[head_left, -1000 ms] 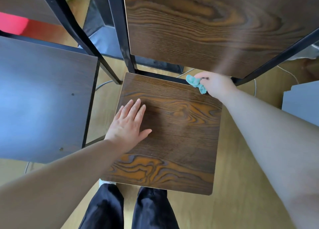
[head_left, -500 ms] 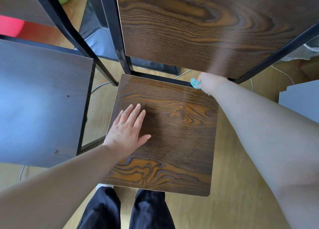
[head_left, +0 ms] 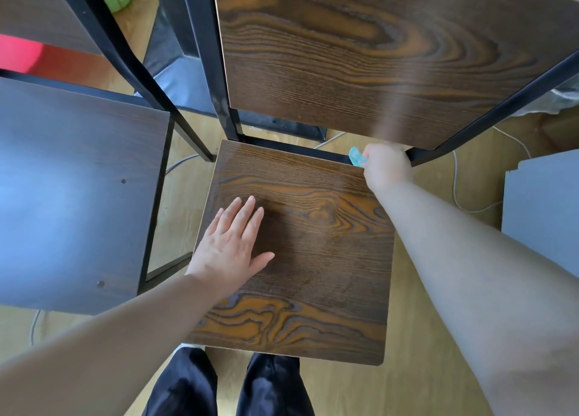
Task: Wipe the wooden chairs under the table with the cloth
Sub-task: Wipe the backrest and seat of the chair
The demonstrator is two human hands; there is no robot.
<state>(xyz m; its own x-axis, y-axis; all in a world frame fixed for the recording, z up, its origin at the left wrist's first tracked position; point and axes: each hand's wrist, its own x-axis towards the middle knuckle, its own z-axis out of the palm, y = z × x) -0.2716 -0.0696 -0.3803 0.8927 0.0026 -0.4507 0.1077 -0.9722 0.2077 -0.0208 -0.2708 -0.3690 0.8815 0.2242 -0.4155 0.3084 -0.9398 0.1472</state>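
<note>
Cloth [head_left: 356, 158]: teal, bunched small, at the rear right corner of the chair seat [head_left: 329, 274], against the black rear rail [head_left: 297, 148]. Only a tuft shows. The rest is inside the right hand [head_left: 387, 165], whose fingers are curled tight round it. Judgement: wadding it that small lets it get into the corner where rail, seat edge and black upright [head_left: 488, 116] meet, a spot a flat cloth would skip.

Left hand [head_left: 232, 246]: palm down on the left-centre of the seat, fingers straight and close together, thumb out, holding nothing. Judgement: it bears on the seat so the chair does not slide on the wood floor [head_left: 423, 368] while the other arm pushes away from the body, and it props the person, who leans forward.

Wood-grain panel [head_left: 360, 55] above the corner, framed by black bars: probably this chair's backrest, though from this steep angle it could be the edge of the surface. Cannot settle it.

Second chair [head_left: 72, 180]: just to the left, seat dark with a pale glare, apart from both hands. Judgement: not yet wiped in this pass, likely next once this seat's edges are done.

Risk: a white cable [head_left: 454, 180] lies on the floor right of the chair, and shifting the chair could snag it.
</note>
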